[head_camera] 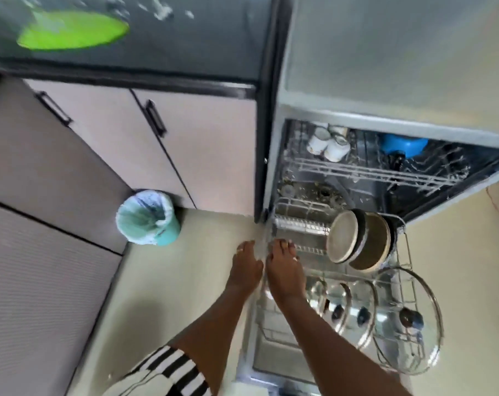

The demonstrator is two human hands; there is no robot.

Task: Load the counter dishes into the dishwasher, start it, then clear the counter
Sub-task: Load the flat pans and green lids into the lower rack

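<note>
No grip to report: neither hand in view, only bare feet (282, 267) by the open dishwasher (385, 121). Lower rack (299, 221) pulled out, carrying pans (357, 241) on edge and glass lids (405, 318). Blurred green dish (71, 32) up on the surface (185, 47), probably next: best stood upright in the free tines left of the pans.

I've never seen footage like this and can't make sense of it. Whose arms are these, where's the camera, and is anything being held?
The one camera sits on a person's head, looking down. The bare arms are theirs: left hand and right hand, fingers straight, holding nothing, reach toward the left edge of the pulled-out lower wire rack of an open grey dishwasher. That rack carries round cream-and-dark pans and clear glass lids. White cups sit in the upper wire rack.
</note>
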